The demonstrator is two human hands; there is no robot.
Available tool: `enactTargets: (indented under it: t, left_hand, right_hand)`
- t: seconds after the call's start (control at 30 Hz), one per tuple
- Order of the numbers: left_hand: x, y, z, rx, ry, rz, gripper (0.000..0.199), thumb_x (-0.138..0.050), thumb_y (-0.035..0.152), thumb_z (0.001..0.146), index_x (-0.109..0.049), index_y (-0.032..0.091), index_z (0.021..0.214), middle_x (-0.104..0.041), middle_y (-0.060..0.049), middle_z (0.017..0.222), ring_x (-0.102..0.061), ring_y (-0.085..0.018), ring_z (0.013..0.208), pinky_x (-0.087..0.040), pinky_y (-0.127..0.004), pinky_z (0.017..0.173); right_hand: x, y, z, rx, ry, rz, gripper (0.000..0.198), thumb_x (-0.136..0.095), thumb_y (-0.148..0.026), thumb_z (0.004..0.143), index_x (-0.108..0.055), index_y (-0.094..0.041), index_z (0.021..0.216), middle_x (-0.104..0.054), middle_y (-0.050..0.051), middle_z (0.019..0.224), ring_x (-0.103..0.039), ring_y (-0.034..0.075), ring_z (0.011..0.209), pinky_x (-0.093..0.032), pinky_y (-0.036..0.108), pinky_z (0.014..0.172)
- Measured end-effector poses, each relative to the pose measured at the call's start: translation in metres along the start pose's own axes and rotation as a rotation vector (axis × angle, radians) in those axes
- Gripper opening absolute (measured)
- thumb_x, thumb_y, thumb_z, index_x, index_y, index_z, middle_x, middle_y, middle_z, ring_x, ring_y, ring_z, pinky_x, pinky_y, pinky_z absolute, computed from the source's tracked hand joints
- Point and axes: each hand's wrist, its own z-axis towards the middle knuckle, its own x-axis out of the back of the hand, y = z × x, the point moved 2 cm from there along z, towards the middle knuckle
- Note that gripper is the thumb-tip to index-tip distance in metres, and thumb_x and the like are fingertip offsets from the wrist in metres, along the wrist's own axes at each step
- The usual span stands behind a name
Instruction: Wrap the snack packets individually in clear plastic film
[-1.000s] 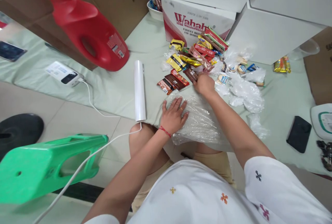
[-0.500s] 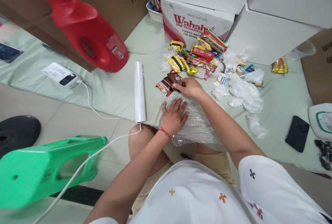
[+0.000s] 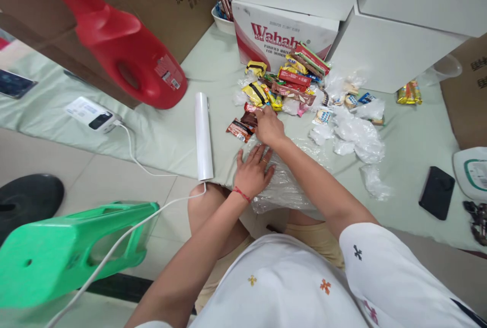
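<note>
My left hand (image 3: 252, 174) lies flat with its fingers spread, pressing on a clear plastic sheet (image 3: 291, 188) at the table's front edge. Just beyond it, my right hand (image 3: 271, 126) has its fingers bent down on a small brown snack packet (image 3: 249, 119). The fingertips are partly hidden by the hand itself. An orange-brown snack packet (image 3: 239, 130) lies to the left of those fingers, and a red wrapper (image 3: 251, 108) shows just above them. Behind is a pile of wrapped snacks, with a yellow packet (image 3: 255, 93) and a brown bar (image 3: 292, 93) near its front.
A roll of plastic film (image 3: 204, 135) lies left of my hands. Crumpled clear bags (image 3: 357, 135) are on the right, near a black phone (image 3: 437, 193). A red jug (image 3: 129, 54), a white power bank (image 3: 93, 115) with its cable, and a Wahaha carton (image 3: 281, 34) stand around.
My right hand has shifted slightly left and away from me, over the packets, and its fingers have bent downward. A red wrapper now shows by its fingertips. My left hand stays put.
</note>
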Motion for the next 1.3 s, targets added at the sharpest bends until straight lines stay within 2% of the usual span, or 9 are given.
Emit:
enactTargets:
  t: [0.2, 0.4, 0.63, 0.7, 0.83, 0.97, 1.13, 1.23, 1.3]
  left_hand:
    - [0.0, 0.0, 0.0, 0.005, -0.017, 0.003, 0.054, -0.039, 0.046, 0.105, -0.048, 0.027, 0.155, -0.042, -0.011, 0.165, -0.037, -0.029, 0.154, -0.008, -0.066, 0.127]
    - [0.001, 0.0, 0.0, 0.025, -0.016, 0.004, 0.053, -0.039, 0.046, 0.105, -0.049, 0.028, 0.154, -0.04, -0.008, 0.166, -0.034, -0.029, 0.155, -0.007, -0.065, 0.128]
    - [0.0, 0.001, 0.001, 0.017, 0.005, 0.016, 0.052, -0.034, 0.038, 0.106, -0.045, 0.029, 0.157, -0.035, -0.005, 0.169, -0.027, -0.028, 0.159, -0.006, -0.067, 0.127]
    - [-0.001, 0.001, 0.001, 0.006, 0.003, 0.013, 0.053, -0.036, 0.034, 0.105, -0.044, 0.029, 0.158, -0.034, -0.007, 0.169, -0.028, -0.029, 0.158, -0.005, -0.068, 0.127]
    - [0.0, -0.002, 0.001, 0.011, 0.012, -0.01, 0.057, -0.035, 0.028, 0.103, -0.039, 0.027, 0.16, -0.039, -0.009, 0.167, -0.03, -0.028, 0.157, -0.008, -0.066, 0.127]
    - [0.008, -0.007, -0.004, 0.048, 0.068, -0.064, 0.053, -0.037, 0.027, 0.101, -0.05, 0.027, 0.153, -0.047, -0.009, 0.162, -0.03, -0.028, 0.157, -0.012, -0.063, 0.127]
    - [0.03, -0.007, 0.01, 0.09, 0.254, -0.065, 0.046, -0.041, 0.022, 0.096, -0.064, 0.024, 0.136, -0.059, -0.007, 0.151, -0.034, -0.026, 0.154, -0.015, -0.055, 0.128]
    - [0.035, -0.009, 0.043, 0.061, 0.165, -0.019, 0.06, -0.05, 0.025, 0.088, -0.054, 0.019, 0.147, -0.058, -0.012, 0.151, -0.03, -0.032, 0.154, -0.005, -0.061, 0.128]
    - [0.037, -0.014, 0.065, 0.033, 0.03, -0.003, 0.059, -0.055, 0.026, 0.083, -0.061, 0.018, 0.141, -0.066, -0.015, 0.137, -0.04, -0.036, 0.146, -0.004, -0.066, 0.126]
  right_hand:
    - [0.003, -0.008, 0.011, -0.033, -0.057, -0.083, 0.049, -0.067, -0.023, 0.091, -0.059, -0.009, 0.137, -0.059, 0.023, 0.139, -0.064, 0.031, 0.121, -0.054, 0.039, 0.098]
    - [0.021, 0.01, 0.007, -0.063, -0.297, -0.134, 0.054, -0.082, -0.038, 0.077, -0.069, -0.012, 0.122, -0.069, 0.02, 0.126, -0.067, 0.033, 0.113, -0.054, 0.036, 0.09]
    - [0.098, 0.066, -0.084, 0.17, -0.198, 0.004, 0.049, -0.078, -0.041, 0.081, -0.067, -0.017, 0.122, -0.066, 0.01, 0.112, -0.065, 0.025, 0.098, -0.048, 0.03, 0.082]
    - [0.095, 0.064, -0.116, 0.232, -0.254, -0.005, 0.046, -0.078, -0.036, 0.08, -0.066, -0.019, 0.122, -0.063, 0.01, 0.113, -0.064, 0.024, 0.096, -0.047, 0.03, 0.08]
    - [0.052, 0.054, -0.147, 0.168, -0.344, -0.113, 0.041, -0.075, -0.029, 0.084, -0.066, -0.019, 0.123, -0.061, 0.014, 0.119, -0.063, 0.028, 0.103, -0.047, 0.032, 0.078]
    - [0.035, 0.072, -0.139, 0.232, -0.279, 0.02, 0.066, -0.08, -0.041, 0.084, -0.057, -0.019, 0.141, -0.057, 0.016, 0.136, -0.056, 0.032, 0.121, -0.048, 0.038, 0.094]
    - [0.056, 0.117, -0.103, 0.185, -0.032, 0.066, 0.061, -0.063, -0.038, 0.095, -0.05, -0.014, 0.15, -0.061, 0.017, 0.136, -0.05, 0.034, 0.126, -0.039, 0.045, 0.107]
    - [0.056, 0.127, -0.079, 0.157, -0.144, -0.046, 0.071, -0.071, -0.028, 0.085, -0.049, -0.012, 0.151, -0.068, 0.015, 0.127, -0.047, 0.036, 0.128, -0.037, 0.045, 0.105]
    - [0.056, 0.127, -0.072, 0.181, -0.214, -0.084, 0.056, -0.07, -0.021, 0.083, -0.062, -0.012, 0.138, -0.072, 0.014, 0.115, -0.051, 0.034, 0.12, -0.037, 0.042, 0.102]
